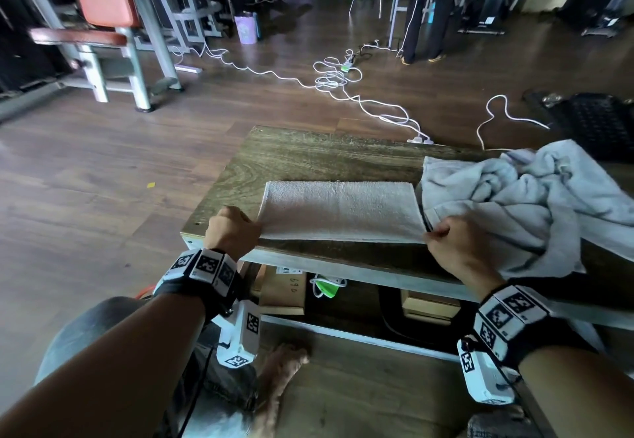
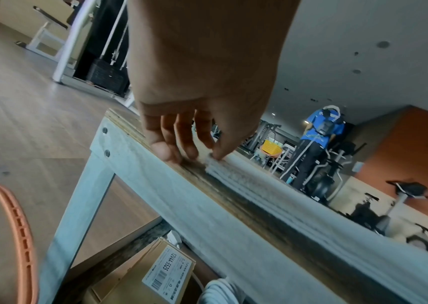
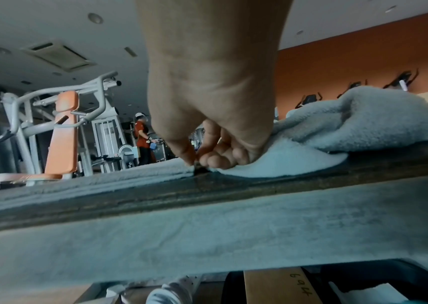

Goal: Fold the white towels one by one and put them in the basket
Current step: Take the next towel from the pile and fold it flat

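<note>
Now the folded white towel lies flat near the front edge of the wooden table. At its near-left corner the left hand pinches the layered edge with curled fingertips; at its near-right corner the right hand pinches likewise. Just right of this towel sits a crumpled towel pile. No basket can be identified for certain.

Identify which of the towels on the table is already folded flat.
The folded towel lying between the left hand and right hand, both pinching its near corners. The towel pile to its right is crumpled.
</note>
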Motion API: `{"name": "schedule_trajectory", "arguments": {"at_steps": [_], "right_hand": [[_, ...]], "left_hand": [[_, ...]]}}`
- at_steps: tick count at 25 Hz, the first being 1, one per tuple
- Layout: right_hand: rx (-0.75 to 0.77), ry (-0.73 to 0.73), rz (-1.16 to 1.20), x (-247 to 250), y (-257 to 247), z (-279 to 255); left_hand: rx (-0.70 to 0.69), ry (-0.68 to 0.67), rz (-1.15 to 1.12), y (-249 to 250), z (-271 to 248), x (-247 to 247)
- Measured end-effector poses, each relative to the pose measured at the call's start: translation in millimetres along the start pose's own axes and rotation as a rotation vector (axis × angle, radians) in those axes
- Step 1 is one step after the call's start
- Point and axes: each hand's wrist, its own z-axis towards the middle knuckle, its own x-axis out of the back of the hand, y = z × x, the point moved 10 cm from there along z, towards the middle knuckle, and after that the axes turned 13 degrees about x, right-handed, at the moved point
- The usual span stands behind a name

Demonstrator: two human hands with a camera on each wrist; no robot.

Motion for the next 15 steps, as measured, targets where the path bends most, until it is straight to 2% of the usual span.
{"name": "schedule_trajectory", "arguments": {"at_steps": [1,3,5,7,8,12,15], "right_hand": [[0.049,0.063,-0.011,2.5,-2.7,-0.1],[0.313,0.171,-0.057,4.2,-28.1,-3.7],[0.596,0.08,-0.152,-18.1,-55.3,-11.6],[0.652,-0.054,-0.164,-37.4,-61.9,-20.7],[0.637,-0.07,-0.157,-39.2,-61.3,-24.7],[0.644,-0.031,-0.236,-25.2,-73.4,-39.5],[0.63,0.024,-0.221,-21.5,-95.2,-31.0]], "left_hand": [[-0.076,0.048,0.048,9.7,-5.2,-0.2],[-0.357,0.102,0.144,41.4,-25.9,-9.5],[-0.59,-0.007,0.264,63.1,-50.2,-38.2],[-0.625,-0.104,0.357,61.7,-61.5,-61.3],[-0.61,-0.094,0.359,59.6,-61.6,-64.3],[-0.536,0.026,0.365,62.4,-64.8,-50.2],[-0.667,0.074,0.316,87.3,-71.1,-59.6]]}}
